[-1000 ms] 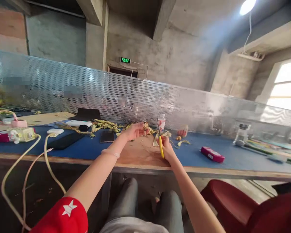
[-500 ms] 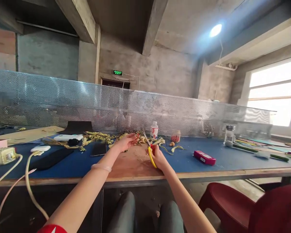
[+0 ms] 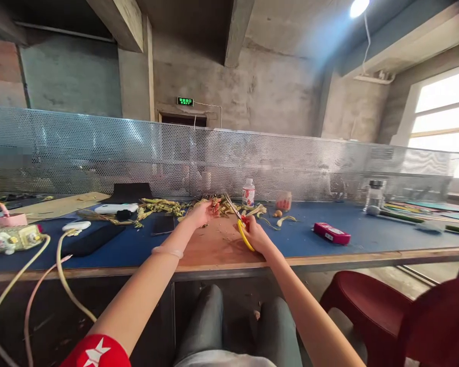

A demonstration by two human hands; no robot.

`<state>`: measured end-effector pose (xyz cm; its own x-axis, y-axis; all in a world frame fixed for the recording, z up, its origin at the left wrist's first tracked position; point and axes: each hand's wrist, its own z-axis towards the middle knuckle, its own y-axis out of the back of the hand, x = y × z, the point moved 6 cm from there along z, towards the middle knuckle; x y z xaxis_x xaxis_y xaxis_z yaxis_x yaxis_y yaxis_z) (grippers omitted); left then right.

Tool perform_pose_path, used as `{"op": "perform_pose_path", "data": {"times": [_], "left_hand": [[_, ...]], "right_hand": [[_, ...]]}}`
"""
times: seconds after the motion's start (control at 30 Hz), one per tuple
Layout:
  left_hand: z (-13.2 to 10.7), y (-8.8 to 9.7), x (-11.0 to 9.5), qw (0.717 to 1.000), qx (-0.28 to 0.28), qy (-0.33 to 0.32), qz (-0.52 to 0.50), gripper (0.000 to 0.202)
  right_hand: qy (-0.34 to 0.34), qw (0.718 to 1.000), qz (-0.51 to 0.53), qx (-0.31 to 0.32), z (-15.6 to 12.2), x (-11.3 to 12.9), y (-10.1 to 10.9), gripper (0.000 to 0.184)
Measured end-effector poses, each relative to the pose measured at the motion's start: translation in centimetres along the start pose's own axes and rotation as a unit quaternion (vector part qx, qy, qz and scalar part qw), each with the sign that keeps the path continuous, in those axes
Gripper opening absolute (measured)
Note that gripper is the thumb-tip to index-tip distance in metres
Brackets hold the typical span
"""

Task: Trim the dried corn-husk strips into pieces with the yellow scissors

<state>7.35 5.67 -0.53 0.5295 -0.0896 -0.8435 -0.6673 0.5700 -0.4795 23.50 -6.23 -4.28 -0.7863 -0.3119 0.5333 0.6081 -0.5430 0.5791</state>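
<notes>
My right hand (image 3: 256, 233) is closed around the handles of a pair of scissors (image 3: 245, 237). The handles are yellow, and the slim metal blades point up and away to the left. My left hand (image 3: 201, 213), with a pale bangle on its wrist, is closed on a small reddish dried plant piece (image 3: 215, 207), whose exact kind is too small to tell. Just beyond both hands lie dried plant stalks (image 3: 225, 208), yellowish and tangled. Beneath the hands is a brown board (image 3: 210, 247) sprinkled with small scraps.
A white bottle (image 3: 248, 193) and a clear jar (image 3: 283, 201) stand behind my right hand. Rightward are a magenta box (image 3: 331, 233) and a glass flask (image 3: 375, 196). A black phone (image 3: 163, 224), a power strip (image 3: 17, 238) and cables lie left. A perforated metal screen (image 3: 229, 163) borders the back.
The view has tilted down and turned slightly left. My hands stay close together over the board, the right still holding the scissors and the left the reddish piece.
</notes>
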Motion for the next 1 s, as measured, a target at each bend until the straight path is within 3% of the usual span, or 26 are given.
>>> {"op": "perform_pose_path", "data": {"times": [0.17,0.4,0.63,1.0], "left_hand": [[0.0,0.3,-0.5,0.999,-0.012,-0.046,0.008,0.010],[-0.6,-1.1,-1.0,0.998,0.025,-0.061,0.017,0.006],[-1.3,-2.2,-1.1,0.996,0.068,-0.060,0.017,0.011],[-1.5,-2.7,-0.9,0.994,0.090,-0.062,-0.002,0.019]], "right_hand": [[-0.012,1.000,-0.009,-0.014,0.1,-0.2,0.3,0.030],[-0.018,0.999,0.004,-0.037,0.1,-0.2,1.0,0.035],[0.015,1.000,-0.006,0.001,-0.3,0.9,0.6,0.032],[0.023,0.997,-0.064,0.028,-0.8,1.8,0.2,0.035]]}}
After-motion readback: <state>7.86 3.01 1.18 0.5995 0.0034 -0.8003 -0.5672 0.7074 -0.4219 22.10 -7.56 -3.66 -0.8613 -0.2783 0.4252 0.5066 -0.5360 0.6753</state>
